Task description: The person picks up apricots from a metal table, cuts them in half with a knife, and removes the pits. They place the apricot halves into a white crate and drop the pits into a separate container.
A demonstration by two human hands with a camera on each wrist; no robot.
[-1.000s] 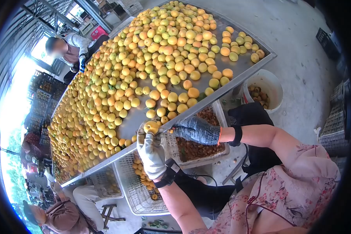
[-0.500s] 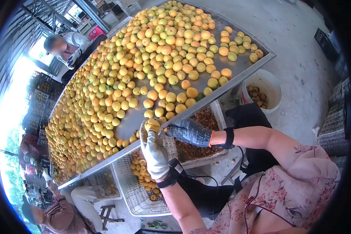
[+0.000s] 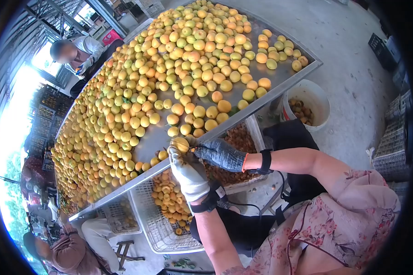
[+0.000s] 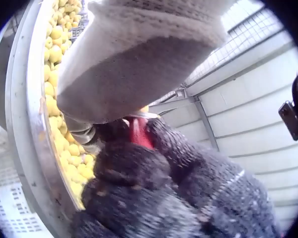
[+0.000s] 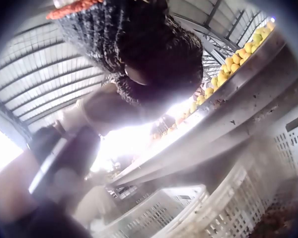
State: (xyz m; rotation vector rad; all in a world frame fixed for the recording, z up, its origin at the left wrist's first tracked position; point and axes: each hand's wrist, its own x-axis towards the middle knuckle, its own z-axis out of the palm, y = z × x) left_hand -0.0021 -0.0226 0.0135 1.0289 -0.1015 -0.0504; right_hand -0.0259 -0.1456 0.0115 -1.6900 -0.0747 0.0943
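Note:
My left hand (image 3: 188, 173), in a white glove, grips a yellow apricot (image 3: 181, 143) just over the table's near edge. Close beside the fruit is my right hand (image 3: 224, 155), in a dark grey knitted glove with an orange cuff. Its fingers curl round a small tool with a red handle (image 4: 140, 133), seen in the left wrist view; a pale end pokes out past the fingers, and I cannot tell what kind of tool it is. Many apricots (image 3: 137, 110) cover the metal table (image 3: 158, 137).
Under the table edge, a white crate (image 3: 147, 215) holds orange fruit pieces; another crate (image 3: 260, 133) holds brown bits. To the right stands a white bucket (image 3: 323, 98) with brownish pieces. One person (image 3: 80, 55) sits across the table, another (image 3: 73, 252) at lower left.
Both hands stay together at the apricot, with small shifts of the fingers and wrists. My left forearm has swung a little to the right. The person across the table has drawn their hands back from the fruit.

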